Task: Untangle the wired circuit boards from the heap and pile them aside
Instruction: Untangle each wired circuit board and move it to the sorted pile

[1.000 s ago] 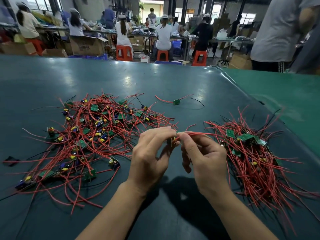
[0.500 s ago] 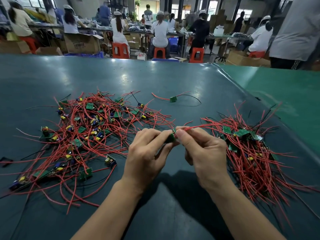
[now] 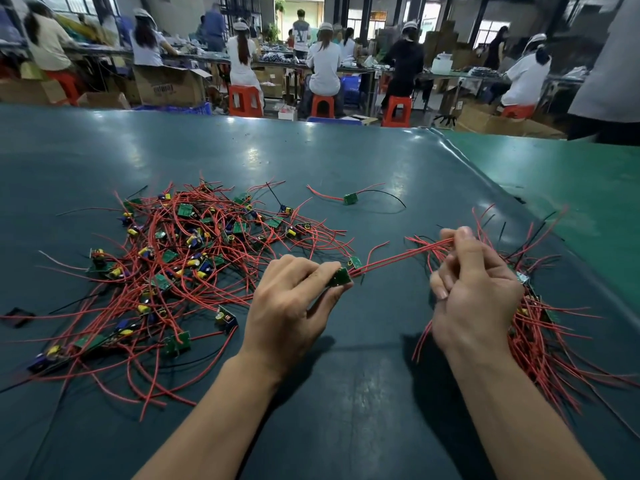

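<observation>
A tangled heap [image 3: 180,258] of small green circuit boards with red wires lies on the left of the dark green table. My left hand [image 3: 291,306] pinches one green board [image 3: 339,277] at the heap's right edge. Its red wires [image 3: 398,259] stretch taut to the right, where my right hand [image 3: 474,292] pinches their far ends between thumb and forefinger. Under and beyond my right hand lies the sorted pile [image 3: 540,320] of boards with red wires.
One stray board [image 3: 350,199] with a red and a black wire lies alone behind the hands. A lighter green table [image 3: 571,188] adjoins on the right. People sit on red stools at benches beyond the table's far edge; a person [image 3: 609,71] stands at the far right.
My hands, together at the board before, have moved apart. The right hand has slid rightward along the red wires to their ends, drawing them straight, while the left stays on the board.
</observation>
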{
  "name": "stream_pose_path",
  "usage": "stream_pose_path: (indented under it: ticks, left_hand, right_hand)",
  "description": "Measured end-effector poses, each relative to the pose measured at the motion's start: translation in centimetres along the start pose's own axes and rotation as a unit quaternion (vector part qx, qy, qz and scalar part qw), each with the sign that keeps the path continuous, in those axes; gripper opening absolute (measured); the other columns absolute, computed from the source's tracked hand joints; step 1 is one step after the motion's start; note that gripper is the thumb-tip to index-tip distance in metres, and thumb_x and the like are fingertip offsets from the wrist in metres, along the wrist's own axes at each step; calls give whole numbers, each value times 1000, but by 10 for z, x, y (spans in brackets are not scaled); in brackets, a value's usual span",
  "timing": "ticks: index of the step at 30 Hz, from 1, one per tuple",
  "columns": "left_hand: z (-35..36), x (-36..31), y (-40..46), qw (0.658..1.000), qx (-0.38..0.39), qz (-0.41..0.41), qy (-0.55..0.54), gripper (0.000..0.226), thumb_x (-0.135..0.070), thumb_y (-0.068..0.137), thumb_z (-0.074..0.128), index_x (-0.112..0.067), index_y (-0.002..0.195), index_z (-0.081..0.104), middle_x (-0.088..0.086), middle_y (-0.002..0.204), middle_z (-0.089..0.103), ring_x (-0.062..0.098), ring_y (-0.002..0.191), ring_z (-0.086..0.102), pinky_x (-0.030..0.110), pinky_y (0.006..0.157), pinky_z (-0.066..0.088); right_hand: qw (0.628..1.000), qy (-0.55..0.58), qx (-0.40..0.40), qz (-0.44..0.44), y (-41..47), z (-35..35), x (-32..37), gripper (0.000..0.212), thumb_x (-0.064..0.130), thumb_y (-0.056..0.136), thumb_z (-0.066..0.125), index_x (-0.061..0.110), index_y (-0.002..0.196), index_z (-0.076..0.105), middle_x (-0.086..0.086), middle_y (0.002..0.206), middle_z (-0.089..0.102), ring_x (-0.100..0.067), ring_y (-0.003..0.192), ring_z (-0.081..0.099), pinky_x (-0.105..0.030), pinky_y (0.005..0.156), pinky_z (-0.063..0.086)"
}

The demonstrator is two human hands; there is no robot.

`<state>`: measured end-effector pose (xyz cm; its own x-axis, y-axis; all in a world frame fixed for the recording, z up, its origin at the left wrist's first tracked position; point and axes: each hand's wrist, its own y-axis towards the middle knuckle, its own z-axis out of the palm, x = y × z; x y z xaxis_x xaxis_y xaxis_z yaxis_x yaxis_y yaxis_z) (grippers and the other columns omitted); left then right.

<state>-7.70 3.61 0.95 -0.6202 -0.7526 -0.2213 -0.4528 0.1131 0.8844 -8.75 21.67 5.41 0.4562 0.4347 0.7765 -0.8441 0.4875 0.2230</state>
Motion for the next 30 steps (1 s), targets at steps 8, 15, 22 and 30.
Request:
stream_pose_path:
  ticks: [8,15,22,30]
  left_hand:
    - [-3,3,3,989,-124,-79,24,30,-13,89,70,-2,116,69,8,85,61,25,72,57,43,64,52]
    - [-9,-10,6,998,-55,-39,-13,36,-27,98,56,-11,129,61,5,88,57,13,69,55,28,62,51]
    - [-16,-5,12,992,121,-8,-46,45,-26,94,50,-16,138,50,5,77,56,24,62,55,36,52,50]
    - [-20,9,10,998,38,-50,23,27,-24,95,53,-10,103,75,2,89,75,24,78,71,37,62,57]
  right_hand:
    - [991,-58,-31,-113,-2,-10,8,31,23,99,56,18,69,61,7,52,50,-8,33,33,-17,39,26]
    - [897,-181,383,125,-50,9,-23,36,42,84,51,9,90,64,-1,62,59,-9,36,41,-17,35,32]
    - [918,-217,327,64,-42,4,-19,21,35,83,64,22,67,68,1,55,60,-9,39,43,-19,39,35]
    - [924,-307,126,-189,-27,-7,-6,31,44,84,62,22,63,61,-7,56,58,-24,46,48,-29,46,40]
